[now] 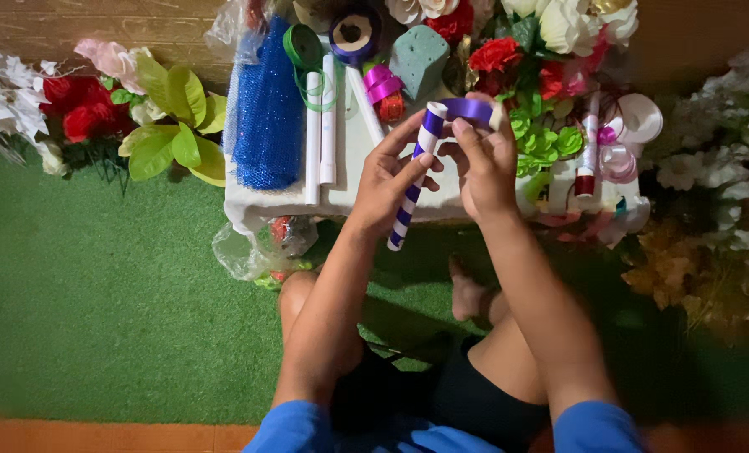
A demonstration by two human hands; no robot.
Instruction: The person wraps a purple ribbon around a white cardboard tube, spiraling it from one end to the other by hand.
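A white stick wound with purple ribbon point(411, 180) was gripped between the fingers of the left hand point(385, 180), its long axis steeply tilted, top end away from the person. The purple ribbon point(468, 109) was pinched by the right hand point(485, 164). Both were held above a white table point(341, 197) crowded with flowers.

1. The left hand point(389, 178) grips a white stick point(414, 180) spiralled with purple ribbon.
2. The right hand point(485, 164) holds the purple ribbon point(467, 109) at the stick's top.
3. A blue mesh roll point(267, 113) lies at the bench's point(341, 197) left edge.
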